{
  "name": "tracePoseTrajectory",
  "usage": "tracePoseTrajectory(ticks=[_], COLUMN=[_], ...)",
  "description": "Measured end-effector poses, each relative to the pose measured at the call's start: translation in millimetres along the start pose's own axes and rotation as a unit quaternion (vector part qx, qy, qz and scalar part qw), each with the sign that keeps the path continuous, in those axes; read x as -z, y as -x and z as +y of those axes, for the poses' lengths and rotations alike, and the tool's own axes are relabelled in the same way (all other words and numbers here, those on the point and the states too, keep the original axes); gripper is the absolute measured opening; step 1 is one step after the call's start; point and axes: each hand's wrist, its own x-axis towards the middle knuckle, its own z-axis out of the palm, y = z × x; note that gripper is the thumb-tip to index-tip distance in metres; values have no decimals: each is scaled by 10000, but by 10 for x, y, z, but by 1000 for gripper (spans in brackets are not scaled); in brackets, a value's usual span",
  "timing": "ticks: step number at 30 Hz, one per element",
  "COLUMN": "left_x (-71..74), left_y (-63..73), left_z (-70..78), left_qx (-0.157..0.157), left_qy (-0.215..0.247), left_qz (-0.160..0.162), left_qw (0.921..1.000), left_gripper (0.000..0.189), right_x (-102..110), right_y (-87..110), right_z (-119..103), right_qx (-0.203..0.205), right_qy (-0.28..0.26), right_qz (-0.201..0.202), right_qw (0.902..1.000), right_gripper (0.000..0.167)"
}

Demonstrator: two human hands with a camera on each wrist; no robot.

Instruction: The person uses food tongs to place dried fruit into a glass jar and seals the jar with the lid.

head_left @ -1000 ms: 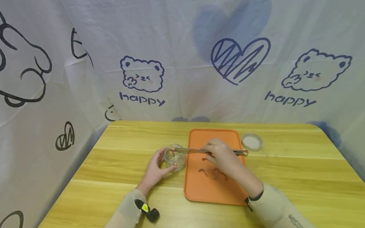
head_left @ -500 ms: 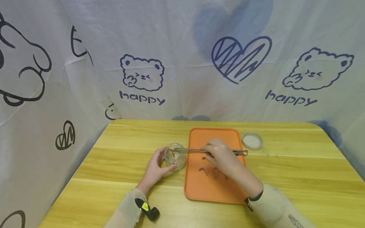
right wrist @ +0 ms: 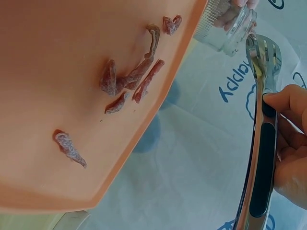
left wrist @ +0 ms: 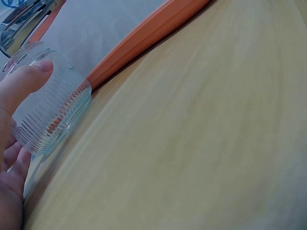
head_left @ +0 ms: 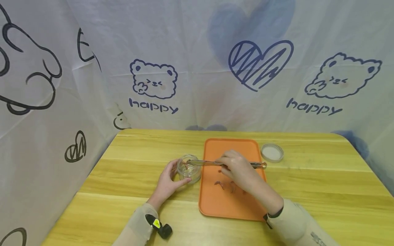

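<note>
My left hand (head_left: pixel 167 184) grips a clear ribbed glass jar (head_left: pixel 194 176) standing left of the orange tray, thumb on its near side. In the left wrist view the thumb lies across the upper part of the jar (left wrist: pixel 62 105). My right hand (head_left: pixel 237 169) holds metal tongs (head_left: pixel 204 163) with dark grips level above the tray, their slotted tips over the jar's mouth. A reddish strip shows in the jar below the tips. Several wrinkled, reddish-brown dried strips, like jerky, lie on the tray; one long curved strip (right wrist: pixel 141 69) is near its edge.
The orange tray (head_left: pixel 227 208) lies on the yellow wood-grain table (head_left: pixel 323 177). A round clear lid (head_left: pixel 272 152) rests on the table by the tray's far right corner. A printed white curtain (head_left: pixel 197 51) hangs behind the table.
The reddish strip at the tong tips now sits lower and shows less clearly in the jar. The right hand has shifted very slightly left; the left hand and jar stay in place.
</note>
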Motion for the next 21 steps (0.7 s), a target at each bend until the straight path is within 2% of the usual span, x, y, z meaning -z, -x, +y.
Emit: tracePoseTrajectory(ticks=[5,13,21], left_x=[2,6,5], left_y=[0,0,6], left_z=[-4,6,6], left_qx=[-88,42,66], left_qy=[-22,-51,-55], left_qz=[-13,-32,-47], left_qw=[10000,10000,10000], left_gripper=[75,75,75], right_x=[-7,15,81], right_y=[-1,19,64], right_z=[1,22,67], right_qx=[-49,2,-120], right_qy=[15,-57,-193], right_qz=[-8,161,192], right_qw=[10000,9999,9996], right_gripper=[20,18,18])
